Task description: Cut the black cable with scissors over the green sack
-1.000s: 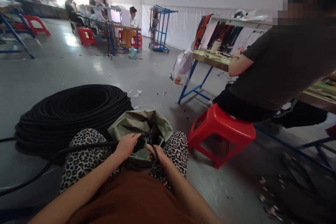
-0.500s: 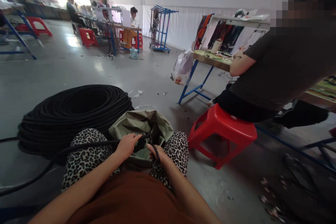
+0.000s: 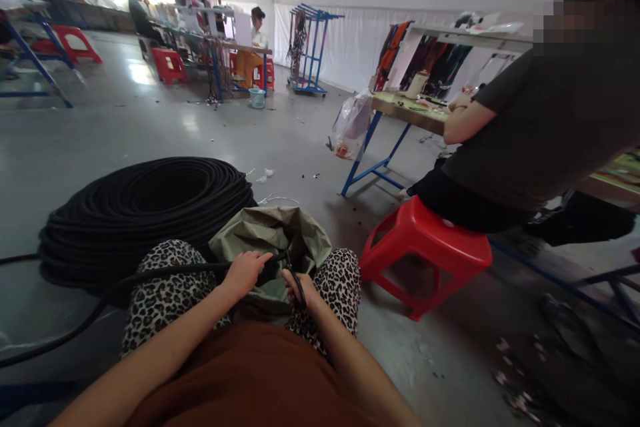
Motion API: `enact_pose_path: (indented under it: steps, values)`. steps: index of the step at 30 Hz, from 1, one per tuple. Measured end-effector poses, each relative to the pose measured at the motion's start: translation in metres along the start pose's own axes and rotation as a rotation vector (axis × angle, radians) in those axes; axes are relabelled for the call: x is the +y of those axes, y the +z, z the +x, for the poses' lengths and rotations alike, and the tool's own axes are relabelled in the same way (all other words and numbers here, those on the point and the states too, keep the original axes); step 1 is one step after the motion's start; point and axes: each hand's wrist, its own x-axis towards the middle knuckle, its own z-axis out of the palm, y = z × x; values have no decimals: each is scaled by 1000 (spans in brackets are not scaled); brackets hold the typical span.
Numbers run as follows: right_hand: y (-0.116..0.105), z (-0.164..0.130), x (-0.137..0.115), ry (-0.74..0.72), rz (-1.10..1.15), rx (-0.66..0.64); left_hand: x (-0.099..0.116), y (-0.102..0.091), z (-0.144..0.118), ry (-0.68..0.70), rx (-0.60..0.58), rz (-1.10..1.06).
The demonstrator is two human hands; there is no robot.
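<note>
My left hand [image 3: 243,271] grips a black cable [image 3: 165,272] that runs left across my leopard-print knee toward the floor. My right hand [image 3: 301,288] is closed on a dark tool or cable end beside it; which one I cannot tell. Both hands sit over the open mouth of an olive-green sack [image 3: 273,235] held between my knees. A large coil of black cable [image 3: 145,213] lies on the floor to the left of the sack.
A person in a dark shirt sits on a red plastic stool [image 3: 425,255] close on my right, at a blue-framed workbench [image 3: 407,113]. A plastic bag [image 3: 353,125] hangs from that bench. More benches, red stools and seated people are far back left.
The view has shifted slightly; my hands stay at the sack's mouth with the cable, my right hand drawn a little nearer to me.
</note>
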Motion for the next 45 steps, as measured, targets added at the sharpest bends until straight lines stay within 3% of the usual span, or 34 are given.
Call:
enact_pose_path:
  steps: [5,16,24,38,45]
  values:
    - [1,-4,-4,-20,-118,46,2,-2,-2,-4,-14,-1]
    - [-1,-3,0,-47,-151,70,10,-8,-3,-37,-38,-27]
    - [-3,-7,-5,-42,-177,74,-3,0,-14,-27,40,18]
    - [-3,-1,-1,6,-186,121,0,-6,-4,-84,-71,6]
    - [-2,0,-1,15,-242,110,-4,-5,-1,-75,-71,5]
